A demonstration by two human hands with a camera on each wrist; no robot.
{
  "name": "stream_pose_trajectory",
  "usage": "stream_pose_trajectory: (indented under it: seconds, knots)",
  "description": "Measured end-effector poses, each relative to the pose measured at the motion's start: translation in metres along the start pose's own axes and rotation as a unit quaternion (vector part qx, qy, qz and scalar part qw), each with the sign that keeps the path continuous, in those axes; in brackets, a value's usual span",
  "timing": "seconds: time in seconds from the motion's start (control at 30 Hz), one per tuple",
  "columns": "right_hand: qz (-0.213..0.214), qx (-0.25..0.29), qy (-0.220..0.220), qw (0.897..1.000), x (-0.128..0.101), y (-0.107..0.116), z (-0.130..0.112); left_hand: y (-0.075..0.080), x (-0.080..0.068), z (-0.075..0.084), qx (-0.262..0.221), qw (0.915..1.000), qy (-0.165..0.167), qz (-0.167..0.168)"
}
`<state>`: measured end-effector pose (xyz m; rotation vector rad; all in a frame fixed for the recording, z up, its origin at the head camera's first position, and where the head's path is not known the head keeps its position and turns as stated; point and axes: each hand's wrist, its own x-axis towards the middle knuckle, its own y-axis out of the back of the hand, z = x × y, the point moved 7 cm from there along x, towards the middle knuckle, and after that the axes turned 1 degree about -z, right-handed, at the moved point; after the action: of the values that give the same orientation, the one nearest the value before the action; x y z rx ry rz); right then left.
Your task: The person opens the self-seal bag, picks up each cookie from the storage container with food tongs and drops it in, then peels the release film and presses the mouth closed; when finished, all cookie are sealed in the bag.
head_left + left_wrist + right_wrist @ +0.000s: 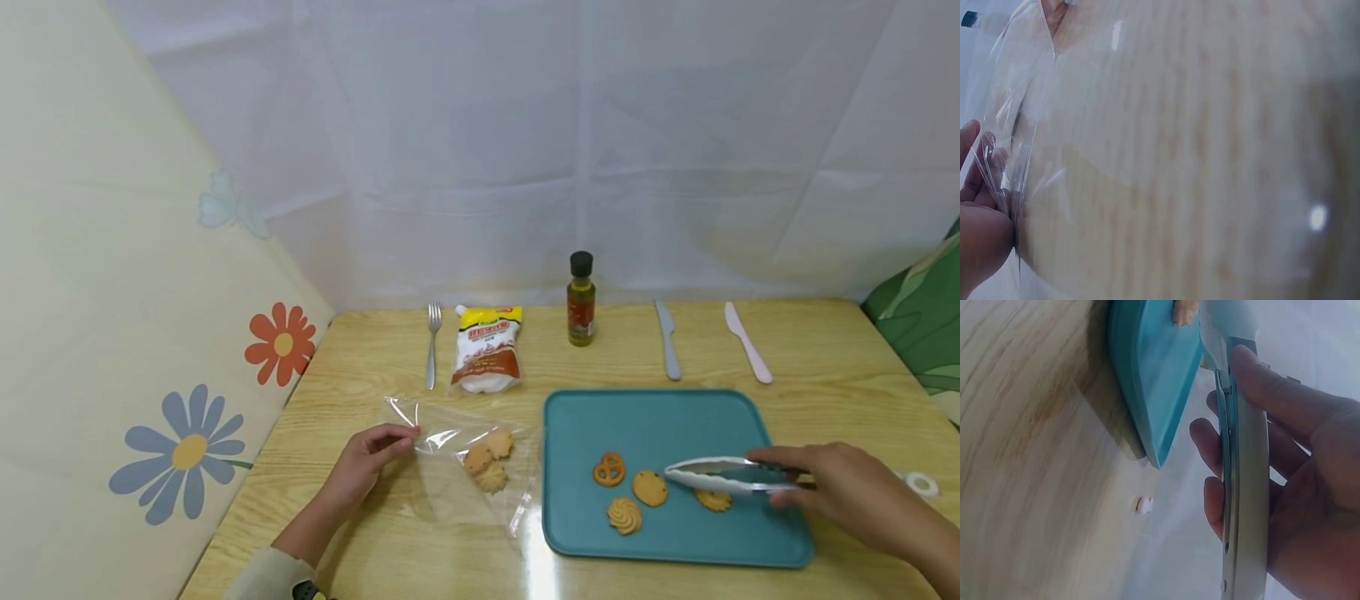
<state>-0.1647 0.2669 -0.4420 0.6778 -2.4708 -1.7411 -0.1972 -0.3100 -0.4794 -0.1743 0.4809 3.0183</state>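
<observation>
My left hand (366,460) pinches the edge of a clear plastic bag (442,496), which lies on the table with several cookies (487,458) inside. In the left wrist view the film of the bag (1041,125) stretches away from the fingers. My right hand (847,487) grips a pair of tongs (705,483) with white tips, held over a teal tray (637,417). The tong tips are right at a round cookie (648,488). Also on the tray are a pretzel (609,470), a swirled cookie (624,516) and another cookie (714,501) partly hidden by the tongs.
Behind the bag lie a fork (432,346) and a white, red and yellow packet (487,350). A dark-capped bottle (581,308) stands farther right, then a grey knife (667,340) and a pink knife (747,342). A white ring (922,483) sits beyond the right hand.
</observation>
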Motion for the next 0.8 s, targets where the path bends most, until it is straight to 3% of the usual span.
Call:
stream_pose_trajectory:
  seconds: [0.5, 0.8]
  knots:
    - [-0.056, 0.043, -0.001, 0.998, 0.002, -0.009, 0.013, -0.002, 0.0, -0.001, -0.006, 0.9999, 0.006, -0.007]
    - [-0.046, 0.014, -0.002, 0.999, 0.003, -0.007, 0.013, -0.002, 0.001, -0.001, -0.006, 0.9999, 0.005, -0.008]
